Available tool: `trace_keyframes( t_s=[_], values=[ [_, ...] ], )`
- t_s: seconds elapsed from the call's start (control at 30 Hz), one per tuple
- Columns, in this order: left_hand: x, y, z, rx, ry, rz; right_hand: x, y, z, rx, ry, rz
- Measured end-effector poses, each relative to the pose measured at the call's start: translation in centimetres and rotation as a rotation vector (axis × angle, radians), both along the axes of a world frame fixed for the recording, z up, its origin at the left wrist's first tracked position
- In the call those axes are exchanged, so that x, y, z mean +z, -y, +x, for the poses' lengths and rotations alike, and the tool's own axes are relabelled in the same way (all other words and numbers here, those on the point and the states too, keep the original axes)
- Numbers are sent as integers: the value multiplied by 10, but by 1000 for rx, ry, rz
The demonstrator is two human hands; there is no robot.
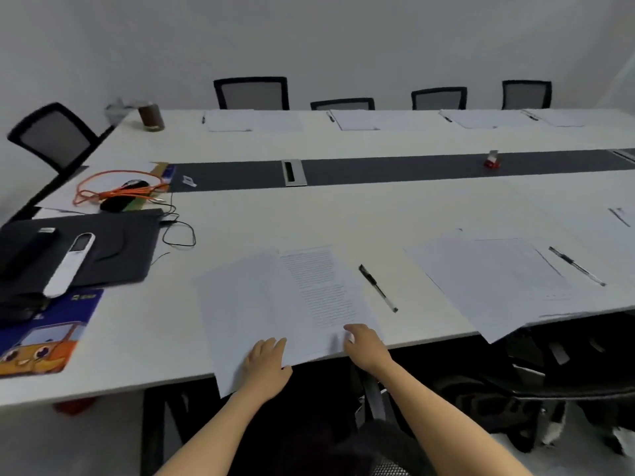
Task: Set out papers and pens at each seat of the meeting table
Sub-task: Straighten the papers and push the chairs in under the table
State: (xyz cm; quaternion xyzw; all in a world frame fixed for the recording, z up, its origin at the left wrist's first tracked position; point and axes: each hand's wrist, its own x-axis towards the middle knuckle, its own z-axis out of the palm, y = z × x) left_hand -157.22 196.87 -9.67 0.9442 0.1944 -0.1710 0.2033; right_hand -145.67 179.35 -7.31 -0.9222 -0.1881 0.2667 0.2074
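Observation:
A set of white papers (275, 304) lies at the near edge of the white meeting table (378, 214), its corner hanging over the edge. My left hand (266, 364) rests flat on the papers' near left part. My right hand (366, 343) presses the printed sheet's near right corner with fingers bent down. A black pen (378, 288) lies just right of these papers. Further right, another paper set (491, 280) overhangs the edge, with a pen (577, 266) on it. Papers with pens (228, 120) lie at the far seats.
At the left are a dark laptop sleeve (103, 249) with a white remote (68, 266), an orange cable (117, 188), a blue cartoon mat (48, 338) and a brown cup (151, 116). A small red object (492, 161) sits on the dark centre strip. Black chairs (252, 92) line the far side.

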Motion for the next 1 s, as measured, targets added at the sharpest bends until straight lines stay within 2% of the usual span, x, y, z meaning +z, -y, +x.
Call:
trace_keyframes(
  t_s=[0.1,0.33,1.0],
  values=[
    [1,-13,-10,52,-22,29,-12,-12,1,163,-9,-100],
    [-7,-66,-43,106,-141,140,-29,-30,-8,344,192,-335],
    [-9,-89,-48,131,-77,74,-38,-47,-26,330,236,-400]
  ],
)
